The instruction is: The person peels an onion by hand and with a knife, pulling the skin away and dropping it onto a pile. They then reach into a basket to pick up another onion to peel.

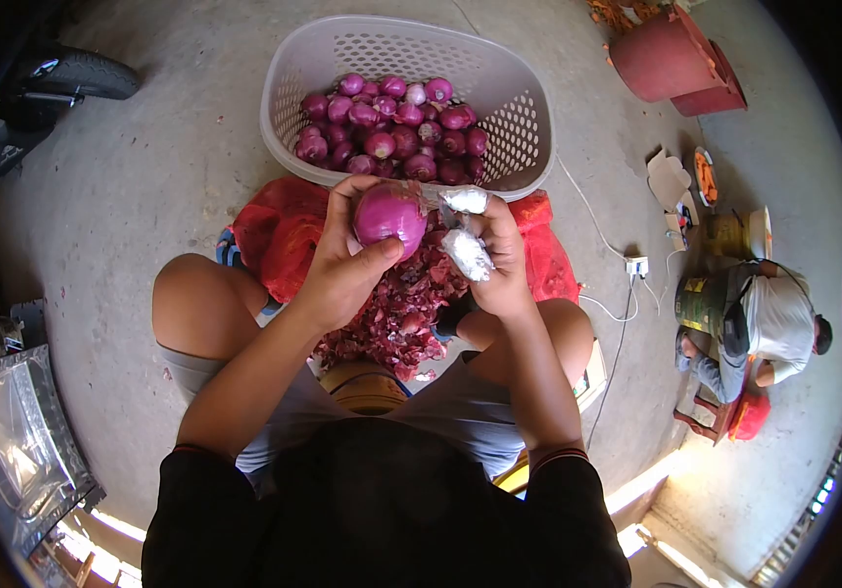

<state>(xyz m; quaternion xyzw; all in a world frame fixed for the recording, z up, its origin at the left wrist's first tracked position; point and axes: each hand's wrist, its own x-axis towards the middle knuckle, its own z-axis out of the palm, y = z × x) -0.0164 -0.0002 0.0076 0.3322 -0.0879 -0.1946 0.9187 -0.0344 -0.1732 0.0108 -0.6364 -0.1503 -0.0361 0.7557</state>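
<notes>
A large red onion (pixel 388 218) with a smooth, shiny purple surface is in my left hand (pixel 347 257), the thumb across its front and fingers behind. My right hand (pixel 502 257) is just right of the onion, its thumb and a finger wrapped in white material (pixel 467 255). Those fingers are closed together near a strip of loose skin at the onion's side; what they pinch is too small to tell. Below both hands lies a heap of onion skins (pixel 382 328). Beyond them, a grey perforated basket (pixel 288 73) holds several purple onions (pixel 404 142).
Red mesh sacks (pixel 288 220) lie between my knees and the basket. A power strip (pixel 636 266) with cables is on the floor at right. Farther right a person (pixel 778 314) sits bent over near buckets. Red tubs (pixel 666 54) stand upper right; a wheel (pixel 93 73) is upper left.
</notes>
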